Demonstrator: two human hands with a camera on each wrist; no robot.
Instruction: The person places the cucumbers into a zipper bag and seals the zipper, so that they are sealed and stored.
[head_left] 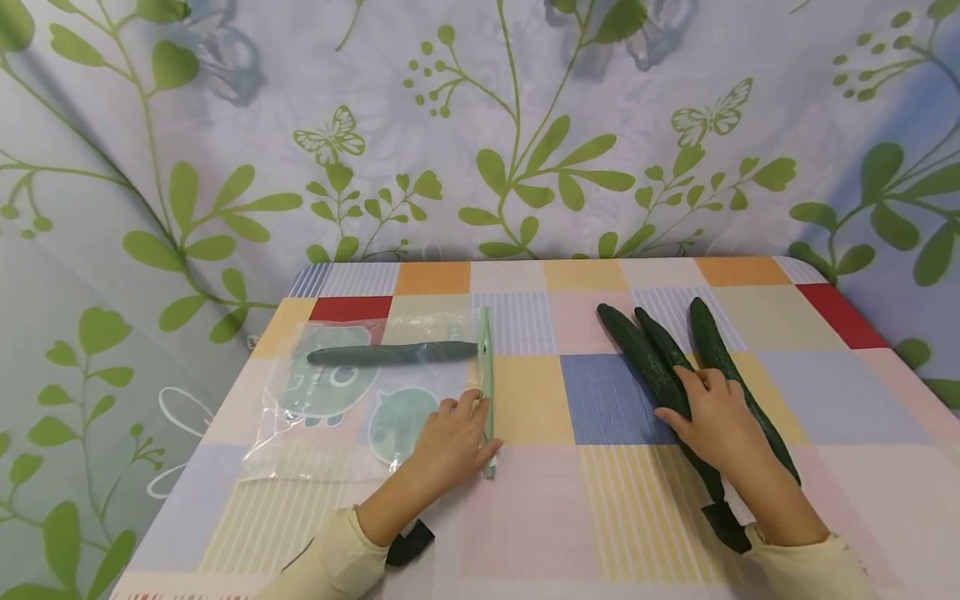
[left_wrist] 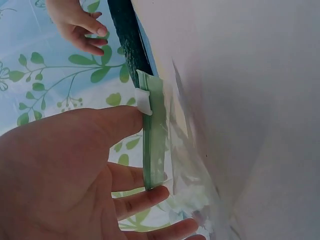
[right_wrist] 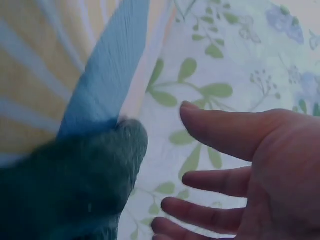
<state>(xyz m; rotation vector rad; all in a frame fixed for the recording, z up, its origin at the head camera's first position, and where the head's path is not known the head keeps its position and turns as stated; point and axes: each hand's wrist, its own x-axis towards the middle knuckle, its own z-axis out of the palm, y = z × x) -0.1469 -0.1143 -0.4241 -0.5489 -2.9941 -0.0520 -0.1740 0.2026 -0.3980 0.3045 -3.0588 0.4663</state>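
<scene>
A clear zip bag (head_left: 315, 454) with green cartoon prints lies flat on the left, a cucumber (head_left: 393, 354) lying lengthwise inside it. My left hand (head_left: 450, 442) holds the bag's green zip edge (head_left: 487, 350); in the left wrist view the thumb is at the white slider (left_wrist: 143, 101), fingers on the other side of the strip. On the right are three more cucumbers: a long one (head_left: 643, 354), one close beside it (head_left: 660, 335) and one farther right (head_left: 712, 337). Over them hovers my right hand (head_left: 716, 421), its fingers spread and relaxed, apart from the cucumber (right_wrist: 75, 175) in the right wrist view.
A patchwork-patterned cloth (head_left: 517, 533) covers the table. Behind it and on the left hangs a leaf-print curtain (head_left: 420, 200), close to the table's far edge. Dark straps (head_left: 409, 543) show at both wrists.
</scene>
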